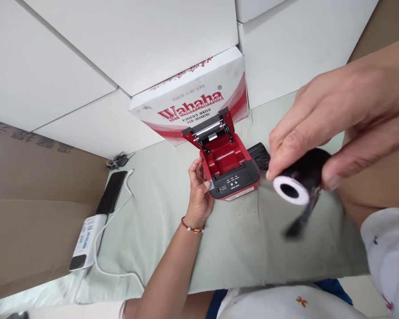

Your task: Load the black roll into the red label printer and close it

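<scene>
Right now your hands are apart, each with its own thing. Your right hand (pixel 332 110) pinches the black roll (pixel 307 168) between thumb and fingers, up in the air to the right of the red printer (pixel 231 155). Your left hand (pixel 199 186) is closed on the printer's left side, thumb at the front corner.

The roll looks light and fairly firm, wound on a pale hollow core, and its dark surface is probably a bit slick. Its loose end (pixel 301 223) hangs below, blurred and seemingly thin and soft, so it likely creases or unwinds easily. Holding the roll across its round side, as you do, keeps the open core clear; too light a pinch could let it slip or spin. The printer seems to be hard, light plastic: steady it by the body, since the raised lid, with its metal roller, looks like the delicate part.

Around you, the white box (pixel 193 97) stands just behind that lid and leaves it little room. A black thing (pixel 259 156), too unclear to name, lies between printer and roll, a possible snag. Well off to the left on the green cloth (pixel 252 248) are keys (pixel 120 159), a black slab (pixel 111 192) and a white cable (pixel 119 274).
</scene>
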Demonstrator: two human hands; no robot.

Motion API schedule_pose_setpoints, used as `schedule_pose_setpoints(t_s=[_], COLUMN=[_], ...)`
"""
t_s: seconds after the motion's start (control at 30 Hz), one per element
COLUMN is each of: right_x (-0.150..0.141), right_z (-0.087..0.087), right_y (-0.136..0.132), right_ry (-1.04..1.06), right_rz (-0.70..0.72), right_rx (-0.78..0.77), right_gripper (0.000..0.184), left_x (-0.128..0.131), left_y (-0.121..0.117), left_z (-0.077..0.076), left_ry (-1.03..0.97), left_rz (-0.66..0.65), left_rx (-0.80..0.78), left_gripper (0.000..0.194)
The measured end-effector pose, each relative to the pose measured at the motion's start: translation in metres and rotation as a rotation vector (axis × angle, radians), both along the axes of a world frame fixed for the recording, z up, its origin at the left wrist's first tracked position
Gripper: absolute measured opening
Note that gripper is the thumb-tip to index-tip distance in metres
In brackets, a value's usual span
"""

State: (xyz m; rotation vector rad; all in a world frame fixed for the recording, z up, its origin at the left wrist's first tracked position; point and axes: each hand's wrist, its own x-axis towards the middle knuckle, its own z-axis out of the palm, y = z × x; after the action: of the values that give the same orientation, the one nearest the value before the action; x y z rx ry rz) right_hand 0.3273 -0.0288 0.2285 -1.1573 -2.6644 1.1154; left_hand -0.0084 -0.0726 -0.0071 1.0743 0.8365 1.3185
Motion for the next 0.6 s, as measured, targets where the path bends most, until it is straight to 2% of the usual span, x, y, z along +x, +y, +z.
schedule_pose_setpoints(t_s=[0.07, 0.1, 0.2, 0.27, 0.4, 0.6], right_x=[-0.023, -0.035, -0.072, -0.090, -0.108, -0.120], right_z=[-0.004, -0.008, -0.029, -0.044, -0.063, -0.071], right_y=[0.001, 0.003, 0.012, 0.017, 0.020, 0.018], right_ry=[-0.001, -0.009, -0.065, -0.149, -0.245, -0.369], right_rz=[0.186, 0.229, 0.151, 0.078, 0.037, -0.025], right_rx=[-0.002, 0.030, 0.206, 0.270, 0.260, 0.231], right_gripper=[0.039, 0.035, 0.024, 0.022, 0.027, 0.035], left_x=[0.002, 0.003, 0.004, 0.004, 0.004, 0.004], left_y=[-0.001, -0.002, -0.003, -0.003, -0.003, -0.001], left_z=[0.003, 0.004, 0.007, 0.008, 0.009, 0.006], left_ry=[-0.007, -0.009, -0.003, 0.004, 0.009, 0.004], left_rz=[0.008, 0.014, 0.017, 0.008, 0.007, 0.000], left_rx=[-0.006, -0.008, -0.013, -0.018, -0.029, -0.030], left_gripper=[0.075, 0.074, 0.071, 0.071, 0.072, 0.072])
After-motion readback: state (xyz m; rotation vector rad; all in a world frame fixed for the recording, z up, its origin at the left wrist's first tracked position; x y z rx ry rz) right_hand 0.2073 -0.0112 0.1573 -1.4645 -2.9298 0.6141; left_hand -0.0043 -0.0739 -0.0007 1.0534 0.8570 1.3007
